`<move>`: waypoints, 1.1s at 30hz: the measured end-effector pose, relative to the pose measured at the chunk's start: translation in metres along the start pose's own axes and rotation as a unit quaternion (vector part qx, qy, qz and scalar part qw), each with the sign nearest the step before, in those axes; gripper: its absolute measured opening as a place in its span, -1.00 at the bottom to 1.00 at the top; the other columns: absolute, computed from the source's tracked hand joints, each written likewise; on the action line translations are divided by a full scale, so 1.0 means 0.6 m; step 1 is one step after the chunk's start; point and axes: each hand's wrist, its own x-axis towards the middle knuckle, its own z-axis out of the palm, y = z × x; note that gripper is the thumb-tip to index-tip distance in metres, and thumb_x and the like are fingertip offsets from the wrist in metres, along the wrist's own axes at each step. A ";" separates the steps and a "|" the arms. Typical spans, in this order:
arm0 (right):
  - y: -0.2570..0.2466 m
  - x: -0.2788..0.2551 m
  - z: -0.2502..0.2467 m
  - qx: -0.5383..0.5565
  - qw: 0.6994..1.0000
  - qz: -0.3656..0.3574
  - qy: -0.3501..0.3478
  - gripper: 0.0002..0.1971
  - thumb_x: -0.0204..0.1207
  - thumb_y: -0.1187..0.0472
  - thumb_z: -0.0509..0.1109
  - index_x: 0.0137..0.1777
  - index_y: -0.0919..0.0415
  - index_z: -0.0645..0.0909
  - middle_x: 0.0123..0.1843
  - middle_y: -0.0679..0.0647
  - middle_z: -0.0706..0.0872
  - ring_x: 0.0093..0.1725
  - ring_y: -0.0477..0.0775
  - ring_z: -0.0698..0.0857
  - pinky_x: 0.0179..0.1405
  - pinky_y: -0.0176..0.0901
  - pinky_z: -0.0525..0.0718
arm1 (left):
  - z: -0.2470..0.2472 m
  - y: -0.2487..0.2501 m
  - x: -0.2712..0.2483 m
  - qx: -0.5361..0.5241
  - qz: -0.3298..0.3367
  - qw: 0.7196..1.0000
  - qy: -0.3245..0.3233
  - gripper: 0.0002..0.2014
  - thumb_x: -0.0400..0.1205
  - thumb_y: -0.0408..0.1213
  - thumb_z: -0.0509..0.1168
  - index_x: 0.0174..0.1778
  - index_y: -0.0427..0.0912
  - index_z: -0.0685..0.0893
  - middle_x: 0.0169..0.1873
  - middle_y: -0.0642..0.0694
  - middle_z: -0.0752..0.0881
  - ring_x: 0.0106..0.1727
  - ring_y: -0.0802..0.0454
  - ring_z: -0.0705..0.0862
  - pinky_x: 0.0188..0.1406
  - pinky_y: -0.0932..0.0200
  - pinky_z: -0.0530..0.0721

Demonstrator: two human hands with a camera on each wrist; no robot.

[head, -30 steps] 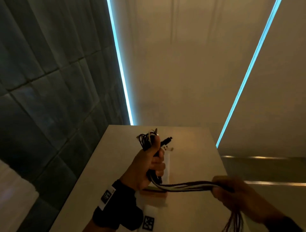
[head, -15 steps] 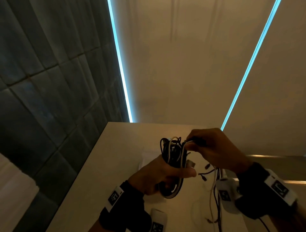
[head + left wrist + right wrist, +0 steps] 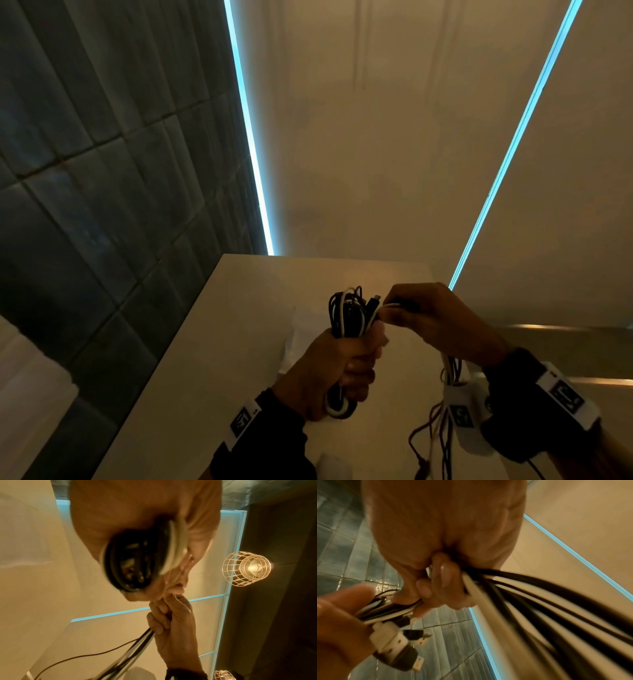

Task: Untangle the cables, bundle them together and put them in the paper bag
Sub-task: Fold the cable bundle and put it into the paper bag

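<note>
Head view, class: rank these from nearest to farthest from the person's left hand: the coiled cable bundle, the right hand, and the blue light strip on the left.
1. Coiled cable bundle: gripped in the left hand.
2. Right hand: just to the right, pinching cables beside the coil's top.
3. Blue light strip: far beyond, on the wall behind the table.

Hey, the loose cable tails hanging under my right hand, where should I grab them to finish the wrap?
Probably grip the loose tails just below the right hand, coming from the side: there the strands run together, lower down they splay. The left hand already holds the coiled bundle.
</note>
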 end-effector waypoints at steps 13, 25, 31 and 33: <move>0.022 -0.095 0.081 0.241 0.935 0.100 0.241 -0.67 0.46 -0.23 0.39 -0.08 0.01 0.79 -0.59 -0.09 0.48 -0.60 -0.19 0.41 -0.58 -0.42 0.38 | -0.034 0.002 0.019 -0.064 0.095 0.975 0.188 -0.40 0.12 0.28 0.62 -0.45 -0.04 0.41 -0.55 0.00 0.17 -0.61 0.12 0.15 -0.62 0.25 0.23; -0.035 -0.062 0.146 -0.090 0.977 -0.071 0.181 -0.81 0.61 0.06 0.17 -0.07 0.08 0.59 -0.29 -0.15 0.58 -0.43 -0.14 0.55 -0.48 -0.38 0.58 | 0.002 -0.012 0.044 -0.027 0.056 0.988 0.144 -0.53 0.42 0.26 0.44 -0.41 -0.09 0.52 -0.51 -0.03 0.43 -0.46 0.07 0.48 -0.40 0.20 0.49; -0.054 -0.070 0.162 0.017 0.988 0.017 0.154 -0.91 0.67 -0.05 0.15 0.06 -0.15 0.29 -0.34 -0.17 0.62 -0.48 -0.21 0.55 -0.49 -0.36 0.47 | -0.012 0.028 0.058 -0.161 0.111 0.958 0.208 -0.66 0.41 0.05 0.44 -0.35 -0.15 0.54 -0.50 -0.05 0.49 -0.49 0.10 0.48 -0.46 0.21 0.53; -0.044 -0.086 0.170 0.104 0.981 0.057 0.152 -0.71 0.57 -0.25 0.05 0.00 -0.08 0.40 -0.49 -0.13 0.58 -0.56 -0.18 0.49 -0.51 -0.34 0.37 | -0.027 0.065 0.060 -0.235 0.151 0.937 0.212 -0.70 0.52 -0.01 0.37 -0.38 -0.09 0.49 -0.59 0.03 0.44 -0.58 0.16 0.45 -0.51 0.25 0.51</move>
